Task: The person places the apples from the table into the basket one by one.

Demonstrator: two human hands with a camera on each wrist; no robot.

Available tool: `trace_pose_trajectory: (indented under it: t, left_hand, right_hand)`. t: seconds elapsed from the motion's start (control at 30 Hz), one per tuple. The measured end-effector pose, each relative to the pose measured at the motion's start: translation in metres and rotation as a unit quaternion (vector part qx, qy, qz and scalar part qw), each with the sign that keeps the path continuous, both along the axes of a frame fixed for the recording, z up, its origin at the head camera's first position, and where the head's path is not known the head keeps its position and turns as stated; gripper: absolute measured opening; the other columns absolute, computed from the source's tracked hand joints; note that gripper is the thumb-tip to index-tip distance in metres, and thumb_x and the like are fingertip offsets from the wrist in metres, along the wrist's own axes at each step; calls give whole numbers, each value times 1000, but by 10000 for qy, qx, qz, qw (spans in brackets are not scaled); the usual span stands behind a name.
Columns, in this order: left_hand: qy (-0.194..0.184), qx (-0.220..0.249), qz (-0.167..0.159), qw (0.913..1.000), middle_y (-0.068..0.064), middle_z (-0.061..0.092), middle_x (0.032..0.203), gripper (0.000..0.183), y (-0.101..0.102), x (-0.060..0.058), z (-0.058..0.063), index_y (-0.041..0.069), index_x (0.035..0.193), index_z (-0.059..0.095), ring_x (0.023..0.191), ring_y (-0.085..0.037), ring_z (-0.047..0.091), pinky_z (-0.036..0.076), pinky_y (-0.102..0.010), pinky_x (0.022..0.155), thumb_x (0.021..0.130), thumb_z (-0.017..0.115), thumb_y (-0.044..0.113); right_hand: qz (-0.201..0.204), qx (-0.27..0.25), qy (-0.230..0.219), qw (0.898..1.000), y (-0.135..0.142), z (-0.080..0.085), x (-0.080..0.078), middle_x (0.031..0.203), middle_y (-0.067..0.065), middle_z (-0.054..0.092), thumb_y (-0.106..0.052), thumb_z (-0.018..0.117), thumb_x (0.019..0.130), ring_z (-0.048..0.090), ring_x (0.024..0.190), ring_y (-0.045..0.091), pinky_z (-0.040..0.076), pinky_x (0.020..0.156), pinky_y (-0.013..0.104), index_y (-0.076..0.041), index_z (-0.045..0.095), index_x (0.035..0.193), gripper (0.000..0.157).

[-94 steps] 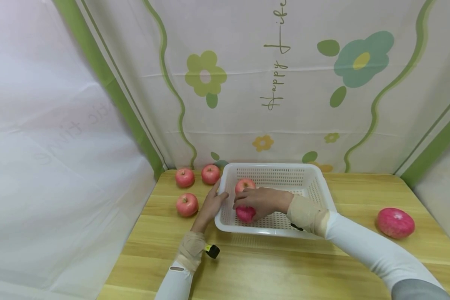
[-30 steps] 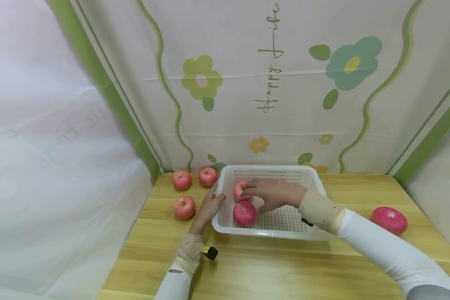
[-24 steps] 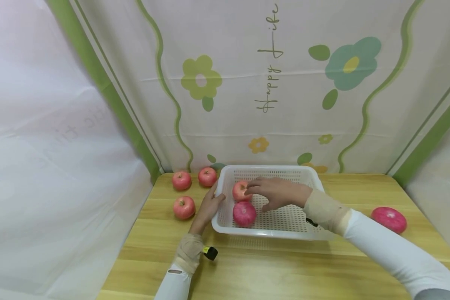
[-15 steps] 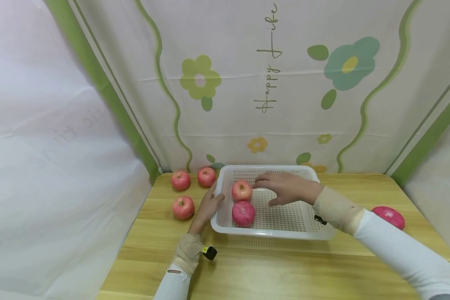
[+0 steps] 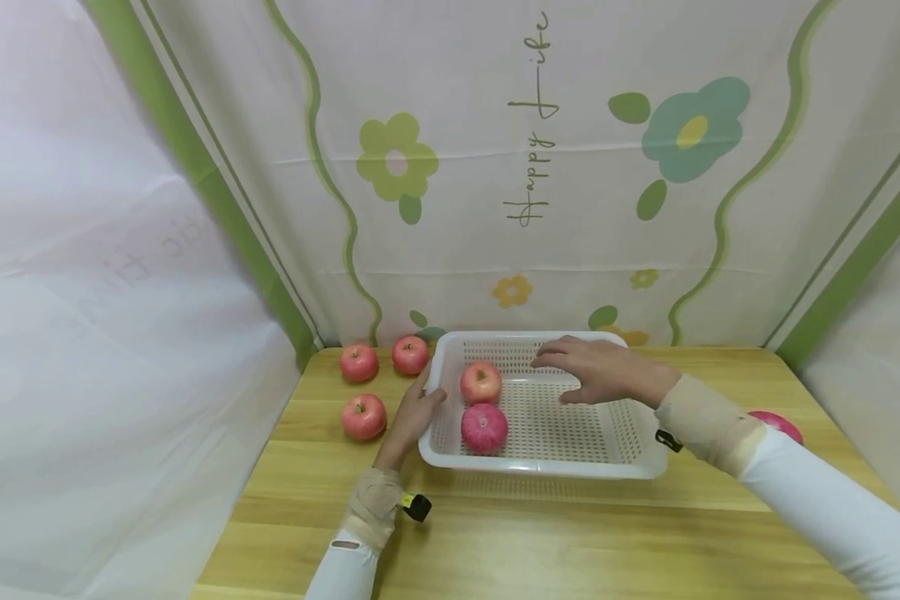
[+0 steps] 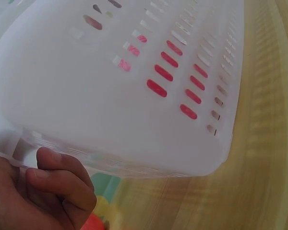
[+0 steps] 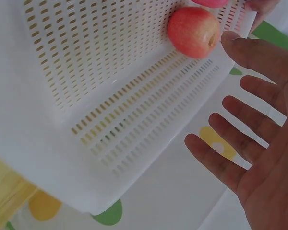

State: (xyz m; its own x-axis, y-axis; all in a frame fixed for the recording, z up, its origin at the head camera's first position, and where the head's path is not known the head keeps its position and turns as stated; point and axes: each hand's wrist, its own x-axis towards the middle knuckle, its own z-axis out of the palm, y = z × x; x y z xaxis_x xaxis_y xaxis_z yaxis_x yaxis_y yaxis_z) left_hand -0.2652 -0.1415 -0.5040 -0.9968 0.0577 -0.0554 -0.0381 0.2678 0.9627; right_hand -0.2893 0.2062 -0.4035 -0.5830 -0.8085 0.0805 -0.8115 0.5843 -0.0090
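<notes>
A white plastic basket (image 5: 540,468) with slotted sides stands on the wooden table. In it, against its left end, lie a red apple (image 5: 481,382) and a dark pink, streaked round fruit (image 5: 484,428). My left hand (image 5: 411,417) grips the basket's left rim, thumb over the top; the left wrist view shows its fingers (image 6: 67,184) curled under the rim. Above the right half of the basket is my right hand (image 5: 600,371), fingers spread and holding nothing. The right wrist view has the palm (image 7: 273,187) beside the basket's far wall.
Outside the basket on the left lie three apples: one at the front (image 5: 363,417), a back-left apple (image 5: 358,363) and a back-right apple (image 5: 410,356). Right of the basket is a dark pink fruit (image 5: 776,425), partly hidden by my right sleeve. A printed curtain (image 5: 457,242) hangs behind.
My right hand has let go of the dark pink fruit at the basket's left end and moved right and up, fingers spread. My left hand has stayed on the rim.
</notes>
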Motion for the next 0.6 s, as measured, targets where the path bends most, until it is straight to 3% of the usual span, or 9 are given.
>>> trace_pose_trajectory:
  t: [0.17, 0.43, 0.6]
  left_hand:
    - [14, -23, 20, 10000, -29, 59, 146, 74, 0, -2, -2, 29, 170, 28, 114, -39, 70, 65, -51, 84, 101, 53, 20]
    - [31, 30, 36, 10000, -30, 59, 145, 74, 2, 0, 1, 30, 170, 29, 114, -41, 71, 65, -52, 84, 101, 53, 19]
    - [107, 119, -29, 9999, -32, 59, 145, 74, 1, 1, 0, 29, 170, 29, 114, -47, 70, 64, -55, 84, 101, 53, 17]
  right_hand:
    - [-44, -150, 18, 9999, 15, 0, 1, 147, 12, 62, -26, 89, 87, 60, 134, 35, 61, 94, 52, -12, 64, 142, 62]
    - [-131, -345, -142, 9992, 36, 2, 3, 145, 16, 63, -18, 86, 89, 59, 134, 41, 56, 103, 57, -7, 63, 142, 59]
    - [-309, -303, -182, 9989, 49, 2, 7, 145, 14, 62, -18, 85, 90, 59, 134, 40, 59, 96, 53, -7, 63, 143, 59]
